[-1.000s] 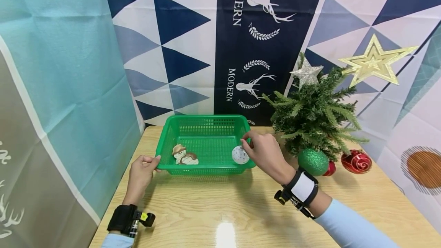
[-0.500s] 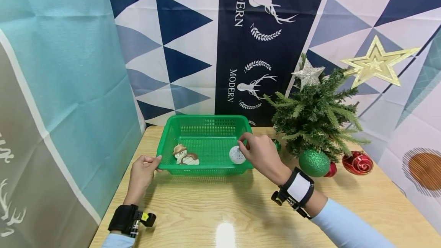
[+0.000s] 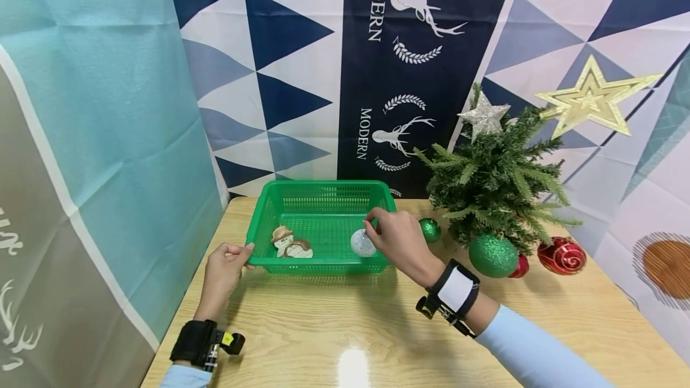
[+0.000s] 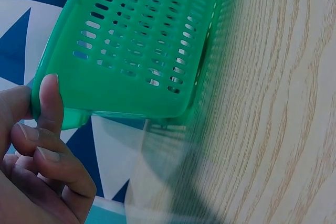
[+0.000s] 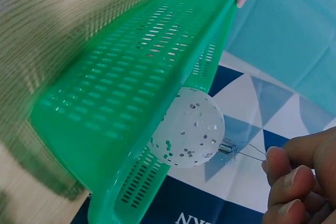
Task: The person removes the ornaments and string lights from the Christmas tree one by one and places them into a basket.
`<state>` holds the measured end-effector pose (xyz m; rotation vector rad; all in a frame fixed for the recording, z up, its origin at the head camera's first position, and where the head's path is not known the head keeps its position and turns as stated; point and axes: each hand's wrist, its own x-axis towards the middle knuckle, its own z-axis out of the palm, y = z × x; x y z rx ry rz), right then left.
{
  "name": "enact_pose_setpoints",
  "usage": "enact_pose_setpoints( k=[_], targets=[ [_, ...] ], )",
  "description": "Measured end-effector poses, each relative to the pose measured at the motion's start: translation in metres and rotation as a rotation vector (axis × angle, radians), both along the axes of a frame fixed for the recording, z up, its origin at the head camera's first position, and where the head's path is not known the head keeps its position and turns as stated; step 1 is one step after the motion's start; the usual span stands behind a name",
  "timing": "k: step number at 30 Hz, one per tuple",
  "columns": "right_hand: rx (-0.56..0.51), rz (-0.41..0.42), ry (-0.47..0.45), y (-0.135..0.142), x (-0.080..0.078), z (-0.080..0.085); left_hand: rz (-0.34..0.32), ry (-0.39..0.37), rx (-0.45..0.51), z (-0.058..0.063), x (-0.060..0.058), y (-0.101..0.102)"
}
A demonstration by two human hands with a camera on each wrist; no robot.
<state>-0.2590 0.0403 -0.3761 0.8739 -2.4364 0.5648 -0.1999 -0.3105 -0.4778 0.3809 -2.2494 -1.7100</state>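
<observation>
A green plastic basket [image 3: 334,261] stands on the wooden table. My left hand [image 3: 222,274] grips its near left corner, thumb and forefinger on either side of the rim, as the left wrist view also shows. With my right hand [image 3: 401,244] I pinch the thin hanging string of a white speckled Christmas ball [image 5: 191,127]. The ball [image 3: 363,243] hangs at the right part of the basket, partly behind the rim in the right wrist view. Whether it touches the basket floor I cannot tell. A snowman ornament [image 3: 291,244] with a brown hat lies inside at the left.
To the right stands a small Christmas tree [image 3: 490,178] with a silver star [image 3: 485,114] and a gold star [image 3: 590,97]. Below its branches are green balls [image 3: 493,255] and a red ball [image 3: 562,255]. Patterned cloth [image 3: 302,47] hangs behind the table.
My right hand has moved left with the white ball, farther into the basket from its right side. A green ball behind the hand has come into view. The left hand keeps its grip.
</observation>
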Motion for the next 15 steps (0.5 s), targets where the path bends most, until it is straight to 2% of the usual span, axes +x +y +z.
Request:
enact_pose_setpoints(
  k=[15],
  targets=[
    [0.010,0.008,0.000,-0.0105,-0.0026,-0.0049,0.008,0.004,0.000,-0.0003,-0.0006,0.0008]
  ],
)
